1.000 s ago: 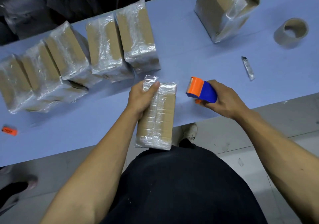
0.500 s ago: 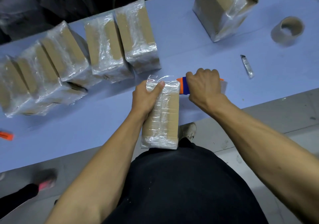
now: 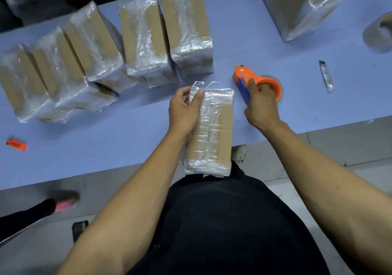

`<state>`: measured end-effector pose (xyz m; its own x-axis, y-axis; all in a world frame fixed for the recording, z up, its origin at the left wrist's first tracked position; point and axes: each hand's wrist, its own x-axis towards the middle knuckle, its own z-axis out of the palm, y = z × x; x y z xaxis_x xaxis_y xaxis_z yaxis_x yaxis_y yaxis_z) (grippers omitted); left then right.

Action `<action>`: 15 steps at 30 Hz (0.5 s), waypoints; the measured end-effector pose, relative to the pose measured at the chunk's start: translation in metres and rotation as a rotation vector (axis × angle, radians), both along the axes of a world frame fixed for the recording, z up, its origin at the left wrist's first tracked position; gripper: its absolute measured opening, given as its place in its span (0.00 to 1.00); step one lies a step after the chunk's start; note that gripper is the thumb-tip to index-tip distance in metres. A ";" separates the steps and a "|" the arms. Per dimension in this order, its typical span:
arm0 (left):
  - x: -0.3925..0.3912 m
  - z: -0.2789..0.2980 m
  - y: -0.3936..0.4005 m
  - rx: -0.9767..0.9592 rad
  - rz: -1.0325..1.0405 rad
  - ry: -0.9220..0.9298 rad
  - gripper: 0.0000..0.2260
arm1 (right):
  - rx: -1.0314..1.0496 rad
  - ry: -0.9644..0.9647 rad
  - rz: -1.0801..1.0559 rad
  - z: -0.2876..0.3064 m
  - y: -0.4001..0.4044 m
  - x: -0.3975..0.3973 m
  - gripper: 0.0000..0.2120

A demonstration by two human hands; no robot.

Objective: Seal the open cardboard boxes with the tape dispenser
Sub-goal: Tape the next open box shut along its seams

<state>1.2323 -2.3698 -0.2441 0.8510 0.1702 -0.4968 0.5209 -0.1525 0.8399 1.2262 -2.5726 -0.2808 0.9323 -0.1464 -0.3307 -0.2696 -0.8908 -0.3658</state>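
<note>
Brown cardboard, wrapped in glossy clear tape, makes up the narrow box that is held at the near edge of the pale blue table, its near end overhanging toward the person's body; its far end is gripped by the left hand, the thumb laid over the top face and the fingers curled round the left side, where a loose curl of tape stands up; the orange and blue tape dispenser lies just right of the box, apart from it, and is touched by the right hand, whose fingers are bent over the blue handle and the orange hub; whether a firm grip is kept cannot be told. The box is judged light and stiff, but slick under the film, so it is best taken across its width near one end, with the thumb on top; the loose tape end is soft and sticky and should be pressed flat. The dispenser is rigid and is best taken by its blue handle, clear of the cutting edge. Taped boxes are lined up beyond.
</note>
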 end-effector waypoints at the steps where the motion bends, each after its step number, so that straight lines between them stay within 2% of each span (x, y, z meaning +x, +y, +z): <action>1: 0.000 -0.002 0.001 0.001 0.026 0.002 0.22 | 0.031 -0.095 -0.072 0.002 0.001 -0.004 0.26; 2: -0.001 -0.002 0.002 0.002 0.052 -0.002 0.21 | 0.111 -0.182 -0.157 0.007 0.004 -0.009 0.20; 4: -0.003 -0.004 0.002 0.012 0.101 -0.023 0.20 | 0.411 -0.239 -0.283 0.021 0.018 -0.019 0.14; 6: -0.007 -0.005 0.002 0.002 0.129 -0.045 0.17 | 0.710 -0.164 -0.344 0.034 0.035 -0.025 0.12; 7: -0.009 -0.006 0.002 -0.007 0.131 -0.048 0.13 | 0.796 -0.133 -0.361 0.036 0.042 -0.025 0.11; 9: -0.010 -0.002 0.000 -0.015 0.119 -0.043 0.06 | 0.750 -0.135 -0.350 0.040 0.054 -0.020 0.10; 12: -0.009 0.004 -0.001 -0.005 0.130 -0.025 0.08 | 0.619 -0.175 -0.337 0.042 0.063 -0.011 0.11; 15: -0.014 0.015 -0.002 -0.037 0.151 -0.049 0.07 | 0.527 -0.268 -0.341 0.048 0.066 -0.011 0.16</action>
<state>1.2182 -2.3716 -0.2286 0.8406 0.2806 -0.4632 0.4934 -0.0440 0.8687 1.2156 -2.5069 -0.2324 0.9224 -0.3291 -0.2023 -0.3430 -0.4568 -0.8208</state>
